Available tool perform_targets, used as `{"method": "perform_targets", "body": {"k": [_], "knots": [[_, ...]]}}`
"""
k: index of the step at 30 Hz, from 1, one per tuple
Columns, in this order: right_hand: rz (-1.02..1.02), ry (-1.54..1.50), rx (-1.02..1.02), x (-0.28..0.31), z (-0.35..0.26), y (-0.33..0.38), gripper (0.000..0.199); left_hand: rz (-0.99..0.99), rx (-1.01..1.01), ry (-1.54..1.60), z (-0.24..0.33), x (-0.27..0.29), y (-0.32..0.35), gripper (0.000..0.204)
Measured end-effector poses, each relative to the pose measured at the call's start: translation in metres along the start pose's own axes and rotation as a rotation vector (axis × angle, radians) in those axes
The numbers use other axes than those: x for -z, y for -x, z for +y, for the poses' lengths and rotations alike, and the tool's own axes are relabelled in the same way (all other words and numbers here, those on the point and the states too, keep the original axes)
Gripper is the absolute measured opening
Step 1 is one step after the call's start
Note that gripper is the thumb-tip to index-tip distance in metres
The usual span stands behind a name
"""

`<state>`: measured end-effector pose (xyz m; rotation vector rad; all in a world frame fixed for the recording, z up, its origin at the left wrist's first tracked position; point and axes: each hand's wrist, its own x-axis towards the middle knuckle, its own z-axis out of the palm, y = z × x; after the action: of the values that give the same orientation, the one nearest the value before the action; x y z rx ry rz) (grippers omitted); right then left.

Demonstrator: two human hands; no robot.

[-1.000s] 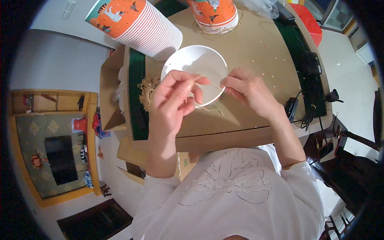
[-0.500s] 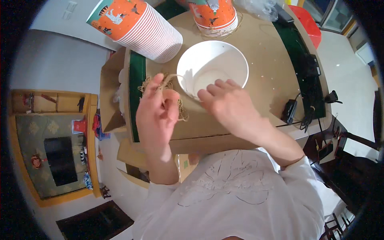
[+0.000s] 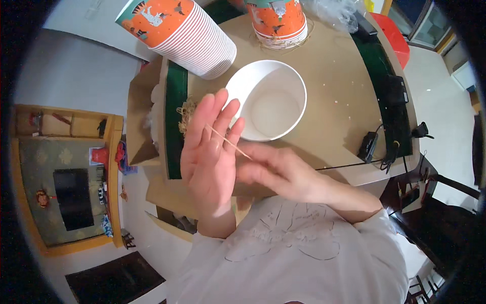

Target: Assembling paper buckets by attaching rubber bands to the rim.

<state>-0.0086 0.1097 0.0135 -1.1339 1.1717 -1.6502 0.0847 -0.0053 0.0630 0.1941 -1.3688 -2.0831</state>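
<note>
My left hand is raised palm up, its fingers stretched out and slightly apart. A thin tan strand, looking like a rubber band, runs taut from between those fingers to my right hand. My right thumb and fingers pinch its other end. Just beyond both hands a large white paper tub lies with its mouth facing me; the left fingertips overlap its left rim in view. Partly hidden behind my left hand is a tangled pile of tan bands.
A tall stack of orange-patterned paper tubs leans at the far left. Another orange stack stands behind, with loose bands around its base. Clear plastic, a red stool and black adapters with cables are at the right.
My right hand has drawn back from the tub's rim toward me, pulling the strand taut. My left hand has turned palm up, its fingers straightened. The tub has shifted slightly.
</note>
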Motion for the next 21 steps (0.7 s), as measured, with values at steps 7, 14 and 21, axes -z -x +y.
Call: {"method": "perform_targets", "body": {"k": [7,14,21], "knots": [[0.310,0.019,-0.230,0.055,-0.043,0.076,0.019,-0.194,-0.257,-1.043,-0.046,0.006,-0.001,0.057],[0.576,-0.015,0.376,0.101,-0.063,0.122,0.037,-0.350,0.009,-1.286,-0.049,0.034,-0.007,0.029],[0.443,-0.010,0.328,0.123,-0.062,0.117,0.043,-0.511,0.075,-1.380,-0.026,0.061,-0.033,0.016]]}}
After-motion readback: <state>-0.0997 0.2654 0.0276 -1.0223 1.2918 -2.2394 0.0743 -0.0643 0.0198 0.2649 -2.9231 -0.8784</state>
